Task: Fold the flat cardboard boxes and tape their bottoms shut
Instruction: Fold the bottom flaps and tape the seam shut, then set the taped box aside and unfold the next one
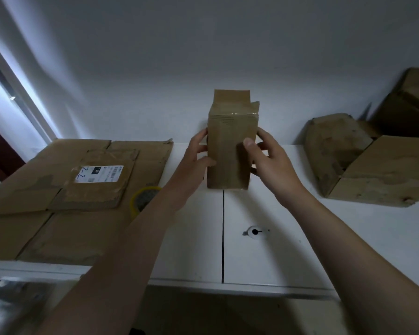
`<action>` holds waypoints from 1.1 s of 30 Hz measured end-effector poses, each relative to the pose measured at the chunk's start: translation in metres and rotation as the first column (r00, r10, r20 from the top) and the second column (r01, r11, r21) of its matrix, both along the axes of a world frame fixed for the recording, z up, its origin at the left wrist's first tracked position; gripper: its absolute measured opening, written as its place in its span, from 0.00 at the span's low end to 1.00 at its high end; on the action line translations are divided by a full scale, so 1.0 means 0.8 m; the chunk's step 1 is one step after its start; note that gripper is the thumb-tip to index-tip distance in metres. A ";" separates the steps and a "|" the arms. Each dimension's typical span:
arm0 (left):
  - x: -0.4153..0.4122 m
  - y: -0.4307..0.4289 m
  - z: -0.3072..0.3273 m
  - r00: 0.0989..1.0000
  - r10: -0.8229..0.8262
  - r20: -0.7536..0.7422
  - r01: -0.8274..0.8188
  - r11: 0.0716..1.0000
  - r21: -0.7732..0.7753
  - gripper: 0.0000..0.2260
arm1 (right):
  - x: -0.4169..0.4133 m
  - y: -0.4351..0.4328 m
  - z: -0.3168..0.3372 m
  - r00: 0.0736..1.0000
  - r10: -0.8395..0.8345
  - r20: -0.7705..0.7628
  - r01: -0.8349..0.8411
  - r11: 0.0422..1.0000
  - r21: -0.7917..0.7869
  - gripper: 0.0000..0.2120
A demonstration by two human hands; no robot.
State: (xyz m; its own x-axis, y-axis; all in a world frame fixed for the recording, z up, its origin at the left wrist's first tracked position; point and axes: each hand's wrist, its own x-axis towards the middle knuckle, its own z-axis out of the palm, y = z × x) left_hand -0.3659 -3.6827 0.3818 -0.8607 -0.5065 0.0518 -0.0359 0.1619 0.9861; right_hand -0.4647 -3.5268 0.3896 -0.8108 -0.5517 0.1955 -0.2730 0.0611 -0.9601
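A small brown cardboard box (230, 151) stands upright on the white table (264, 252), its top flaps sticking up at the far end. My left hand (197, 153) grips its left side, thumb on the near face. My right hand (269, 155) grips its right side, thumb pressed on the front face. A roll of tape (144, 198) with a yellow rim lies to the left, partly hidden behind my left forearm.
Flat cardboard sheets (70, 187), one with a white shipping label (98, 174), cover the table's left part. Folded boxes (373, 165) are piled at the right against the white wall. A cable hole (254, 232) sits in the tabletop near the middle.
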 end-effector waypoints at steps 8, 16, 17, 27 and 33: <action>0.010 0.015 -0.002 0.992 0.112 0.066 -0.108 0.992 -0.061 0.19 | -0.004 0.013 -0.012 0.985 -0.114 0.133 0.124 0.990 -0.067 0.14; 0.010 0.022 -0.041 0.992 0.076 0.100 -0.056 0.980 -0.191 0.31 | -0.007 0.024 -0.030 0.984 0.006 -0.180 0.017 0.992 0.126 0.33; 0.012 0.021 -0.043 0.992 0.076 0.105 -0.048 0.969 -0.241 0.33 | -0.008 0.024 -0.034 0.977 0.009 -0.215 0.028 0.985 0.168 0.34; 0.006 0.021 -0.047 0.979 0.191 0.074 -0.168 0.956 -0.242 0.21 | -0.019 0.029 -0.048 0.970 -0.061 -0.236 0.127 0.954 0.273 0.46; -0.004 0.041 -0.057 0.986 -0.066 0.155 0.086 0.989 -0.121 0.26 | -0.034 0.057 -0.056 0.988 -0.074 -0.136 0.117 0.933 0.340 0.43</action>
State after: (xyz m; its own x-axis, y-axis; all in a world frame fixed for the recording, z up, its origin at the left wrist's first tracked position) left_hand -0.3690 -3.6500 0.3359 -0.8992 -0.4369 -0.0216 -0.1650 0.2930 0.9418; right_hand -0.4919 -3.4813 0.3452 -0.8455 -0.5236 0.1049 -0.3603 0.4145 -0.8357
